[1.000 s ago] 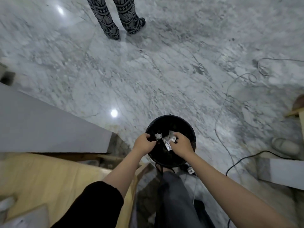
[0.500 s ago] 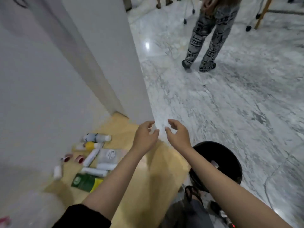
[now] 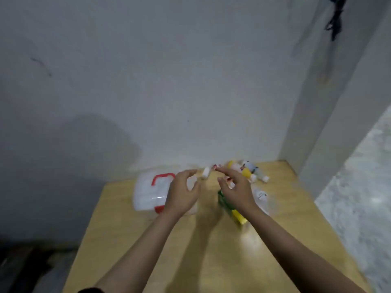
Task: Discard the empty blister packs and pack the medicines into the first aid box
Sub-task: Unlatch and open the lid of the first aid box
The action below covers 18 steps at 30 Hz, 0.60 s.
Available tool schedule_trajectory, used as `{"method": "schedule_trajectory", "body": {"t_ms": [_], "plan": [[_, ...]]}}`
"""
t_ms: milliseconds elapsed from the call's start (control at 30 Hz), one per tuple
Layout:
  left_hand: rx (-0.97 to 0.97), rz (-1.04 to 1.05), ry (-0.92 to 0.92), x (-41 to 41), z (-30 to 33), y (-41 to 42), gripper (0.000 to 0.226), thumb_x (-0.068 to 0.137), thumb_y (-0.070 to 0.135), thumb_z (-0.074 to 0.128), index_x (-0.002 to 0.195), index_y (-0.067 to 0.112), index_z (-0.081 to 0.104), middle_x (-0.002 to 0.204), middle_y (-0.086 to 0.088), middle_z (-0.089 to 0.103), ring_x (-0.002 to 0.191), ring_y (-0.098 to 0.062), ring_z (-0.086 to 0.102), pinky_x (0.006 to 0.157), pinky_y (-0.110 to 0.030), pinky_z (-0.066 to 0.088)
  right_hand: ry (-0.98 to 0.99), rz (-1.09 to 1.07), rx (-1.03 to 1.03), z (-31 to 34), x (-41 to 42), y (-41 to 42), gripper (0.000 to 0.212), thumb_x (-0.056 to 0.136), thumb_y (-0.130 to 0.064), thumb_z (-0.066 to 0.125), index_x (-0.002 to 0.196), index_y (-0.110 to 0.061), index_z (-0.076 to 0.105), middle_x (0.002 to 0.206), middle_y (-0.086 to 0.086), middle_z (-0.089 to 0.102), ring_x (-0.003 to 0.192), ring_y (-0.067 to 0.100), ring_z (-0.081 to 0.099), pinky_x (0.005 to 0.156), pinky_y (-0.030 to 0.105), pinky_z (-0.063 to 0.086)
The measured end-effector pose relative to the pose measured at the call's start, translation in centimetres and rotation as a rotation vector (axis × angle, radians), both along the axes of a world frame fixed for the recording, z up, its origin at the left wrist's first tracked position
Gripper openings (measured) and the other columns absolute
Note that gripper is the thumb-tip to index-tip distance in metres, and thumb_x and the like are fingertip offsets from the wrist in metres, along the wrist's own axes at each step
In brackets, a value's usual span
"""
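Wooden table (image 3: 211,261), blurred medicines (image 3: 246,171)

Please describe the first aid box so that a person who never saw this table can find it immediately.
Look at the wooden table against the grey wall. On its far left part, partly behind the left hand, lies the first aid box. It alone is a large translucent white case with a red handle.

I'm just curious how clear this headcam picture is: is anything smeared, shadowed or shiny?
Head view: motion blur smears both hands, the left hand and right hand, and the bottles; arm shadows fall across the wooden table; a glare spot shines beside the right forearm; the wall corner bows from the wide lens.
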<state>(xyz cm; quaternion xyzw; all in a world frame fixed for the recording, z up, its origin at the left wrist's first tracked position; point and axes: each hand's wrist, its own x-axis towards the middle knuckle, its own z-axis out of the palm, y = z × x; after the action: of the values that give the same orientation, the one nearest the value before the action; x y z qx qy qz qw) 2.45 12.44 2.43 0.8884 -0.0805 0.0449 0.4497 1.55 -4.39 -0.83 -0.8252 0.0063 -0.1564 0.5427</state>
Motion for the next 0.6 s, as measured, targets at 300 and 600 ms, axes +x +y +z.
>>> {"method": "schedule_trajectory", "body": {"t_ms": [300, 600], "plan": [[0.246, 0.141, -0.095, -2.2, -4.7, 10.6, 0.047, 0.078, 0.038, 0.058, 0.123, 0.027, 0.058, 0.143, 0.006, 0.043, 0.135, -0.021, 0.034, 0.107, -0.033, 0.026, -0.087, 0.380, -0.423, -2.8, 1.5, 6.3, 0.032, 0.086, -0.031, 0.057, 0.116, -0.036, 0.063, 0.141, -0.001, 0.050, 0.132, 0.023, 0.039, 0.108, 0.038, 0.033], [0.422, 0.006, -0.302, -1.2, -10.3, 13.5, 0.074, 0.072, 0.035, 0.068, 0.139, 0.035, 0.036, 0.154, 0.007, 0.027, 0.144, -0.015, 0.018, 0.113, -0.047, 0.017, -0.159, 0.396, -0.401, -5.6, 2.2, 7.1, 0.032, 0.086, -0.034, 0.054, 0.117, -0.037, 0.061, 0.143, -0.005, 0.048, 0.136, 0.022, 0.034, 0.109, 0.050, 0.034]]}}
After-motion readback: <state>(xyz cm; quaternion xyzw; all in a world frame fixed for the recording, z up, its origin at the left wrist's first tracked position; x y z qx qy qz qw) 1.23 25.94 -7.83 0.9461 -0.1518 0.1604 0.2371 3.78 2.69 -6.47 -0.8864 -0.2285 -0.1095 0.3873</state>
